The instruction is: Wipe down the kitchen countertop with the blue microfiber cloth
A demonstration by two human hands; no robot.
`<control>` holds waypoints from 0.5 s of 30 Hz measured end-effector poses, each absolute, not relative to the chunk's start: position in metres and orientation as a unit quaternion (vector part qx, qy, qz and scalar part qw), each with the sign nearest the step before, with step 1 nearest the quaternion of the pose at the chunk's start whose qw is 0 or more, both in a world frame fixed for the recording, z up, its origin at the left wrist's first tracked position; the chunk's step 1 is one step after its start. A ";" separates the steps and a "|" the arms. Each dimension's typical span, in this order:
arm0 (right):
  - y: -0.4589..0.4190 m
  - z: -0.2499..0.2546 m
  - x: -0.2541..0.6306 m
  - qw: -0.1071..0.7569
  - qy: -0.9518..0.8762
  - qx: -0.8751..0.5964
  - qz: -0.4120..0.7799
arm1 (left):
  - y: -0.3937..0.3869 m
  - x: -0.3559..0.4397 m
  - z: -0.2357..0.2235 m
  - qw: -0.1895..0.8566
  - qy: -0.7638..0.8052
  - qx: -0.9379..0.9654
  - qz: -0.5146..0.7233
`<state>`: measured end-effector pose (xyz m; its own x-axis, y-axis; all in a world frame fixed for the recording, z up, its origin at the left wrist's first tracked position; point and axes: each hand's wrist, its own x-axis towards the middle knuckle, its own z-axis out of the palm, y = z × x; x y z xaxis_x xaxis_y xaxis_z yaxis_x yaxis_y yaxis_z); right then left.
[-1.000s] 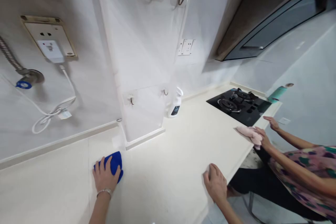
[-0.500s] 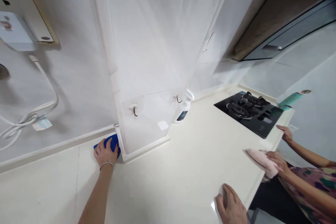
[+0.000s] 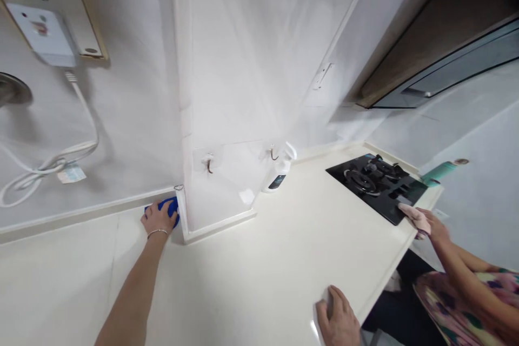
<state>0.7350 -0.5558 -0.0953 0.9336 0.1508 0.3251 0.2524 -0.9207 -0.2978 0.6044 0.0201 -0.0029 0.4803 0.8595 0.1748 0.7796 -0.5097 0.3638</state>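
Observation:
My left hand (image 3: 156, 219), with a thin bracelet at the wrist, presses a blue cloth (image 3: 170, 206) onto the cream counter (image 3: 251, 275). The cloth sits at the back, in the corner where the wall upstand meets a boxed pillar, mostly covered by my palm. My right hand (image 3: 338, 321) rests on the counter's front edge, its fingers curved and nothing visible in them. Far to the right, a co-worker's hand (image 3: 433, 230) holds a pink cloth (image 3: 416, 218) on the counter beside the hob.
A black gas hob (image 3: 377, 186) is set into the counter at the right, with a teal bottle (image 3: 440, 172) lying beyond it. A white spray bottle (image 3: 279, 174) stands by the pillar. A wall socket plate (image 3: 48, 16) has a white cable (image 3: 81, 113) hanging from it.
My left hand has slid the blue cloth back across the counter into the corner by the pillar. The co-worker's pink cloth has moved along the counter towards the hob.

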 end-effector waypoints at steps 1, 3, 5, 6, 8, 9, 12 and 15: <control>-0.555 -0.094 0.734 0.171 -0.110 -0.967 -0.152 | 0.015 0.597 -0.002 0.118 0.472 0.858 0.163; -0.553 -0.090 0.732 0.173 -0.118 -0.964 -0.162 | -0.001 0.579 -0.001 0.115 0.455 0.869 0.154; -0.551 -0.087 0.730 0.176 -0.125 -0.961 -0.172 | -0.022 0.557 -0.003 0.107 0.437 0.881 0.146; -0.550 -0.085 0.728 0.177 -0.126 -0.960 -0.176 | -0.034 0.546 -0.005 0.104 0.426 0.888 0.140; -0.548 -0.083 0.726 0.178 -0.126 -0.959 -0.181 | -0.060 0.523 -0.010 0.096 0.397 0.903 0.130; -0.548 -0.083 0.725 0.179 -0.126 -0.958 -0.183 | -0.073 0.512 -0.013 0.091 0.380 0.912 0.127; -0.547 -0.082 0.724 0.178 -0.131 -0.957 -0.189 | -0.117 0.484 -0.020 0.074 0.316 0.938 0.123; -0.546 -0.082 0.724 0.178 -0.139 -0.954 -0.195 | -0.170 0.470 -0.029 0.067 0.228 0.965 0.109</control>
